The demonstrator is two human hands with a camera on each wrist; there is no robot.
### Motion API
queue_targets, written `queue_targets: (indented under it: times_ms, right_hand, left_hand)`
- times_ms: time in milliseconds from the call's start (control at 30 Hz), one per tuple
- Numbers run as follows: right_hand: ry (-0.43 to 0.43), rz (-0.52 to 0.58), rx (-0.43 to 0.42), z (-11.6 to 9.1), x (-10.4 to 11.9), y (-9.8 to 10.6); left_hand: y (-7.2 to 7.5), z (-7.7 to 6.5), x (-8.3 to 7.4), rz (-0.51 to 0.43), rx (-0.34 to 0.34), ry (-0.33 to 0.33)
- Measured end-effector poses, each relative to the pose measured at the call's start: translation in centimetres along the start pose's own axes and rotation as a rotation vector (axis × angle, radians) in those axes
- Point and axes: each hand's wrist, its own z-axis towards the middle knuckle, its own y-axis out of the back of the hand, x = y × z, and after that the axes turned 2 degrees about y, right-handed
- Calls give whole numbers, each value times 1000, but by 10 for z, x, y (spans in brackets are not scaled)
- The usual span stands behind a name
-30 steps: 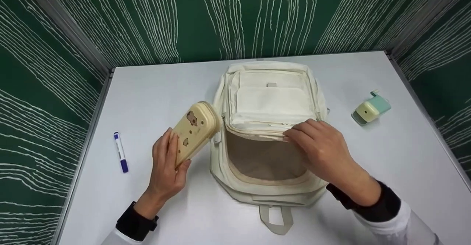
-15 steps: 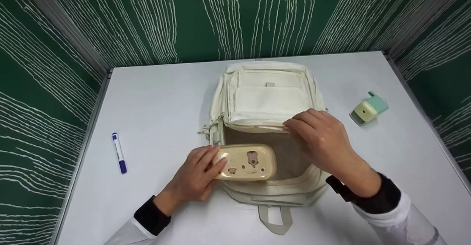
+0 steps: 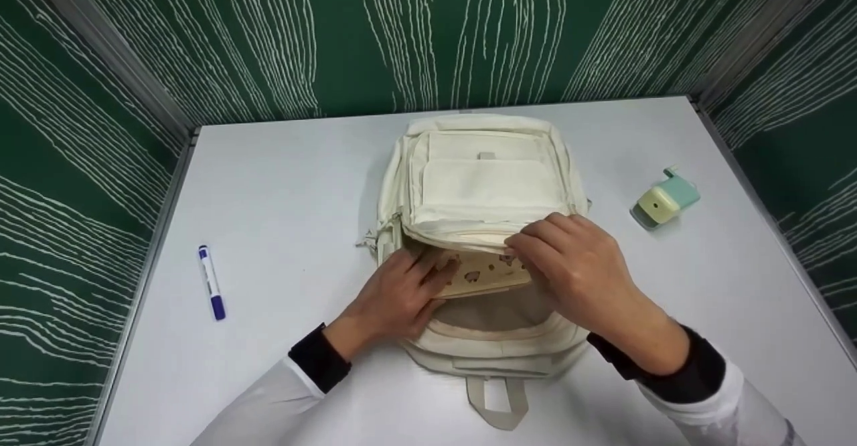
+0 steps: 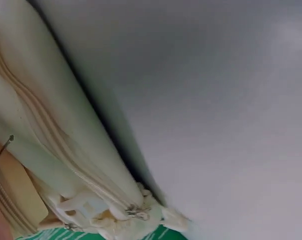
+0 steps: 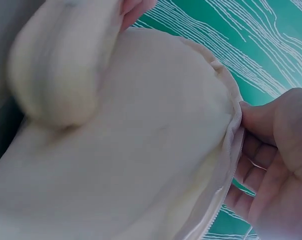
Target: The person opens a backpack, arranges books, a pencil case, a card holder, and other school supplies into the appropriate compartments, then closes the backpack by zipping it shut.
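A cream backpack (image 3: 487,181) lies on the white table with its main compartment unzipped. My left hand (image 3: 394,296) reaches into the opening and grips a pale yellow pencil case (image 3: 492,273) printed with small brown animals. The case is tilted under the raised flap, which hides its far part. With thumb and fingers my right hand (image 3: 581,268) pinches the zipped edge of the flap and holds it up. In the right wrist view the flap (image 5: 151,140) spreads wide, the pencil case (image 5: 55,70) blurred at upper left. The left wrist view shows mostly the backpack's side zip (image 4: 45,120).
A blue-capped marker (image 3: 211,282) lies on the table (image 3: 288,191) to the left. To the right is a green and yellow crank pencil sharpener (image 3: 665,201). A carry strap (image 3: 497,407) of the backpack points toward the person. Green walls with white lines surround the table.
My left hand has moved right, carrying the pencil case from beside the backpack over the opening and in under the flap. The right hand keeps holding the flap edge.
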Motion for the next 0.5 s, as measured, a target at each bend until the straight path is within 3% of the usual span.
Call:
queue_targets:
  times_ms: [233, 367, 500]
  right_hand:
    - [85, -34, -47, 2, 7, -4]
    - [126, -37, -60, 0, 12, -5]
    - [137, -40, -50, -3, 16, -6]
  left_hand:
    - [-8, 16, -5, 46, 217, 104]
    - [-12, 25, -9, 79, 313, 216]
    - [-18, 39, -8, -22, 352, 369]
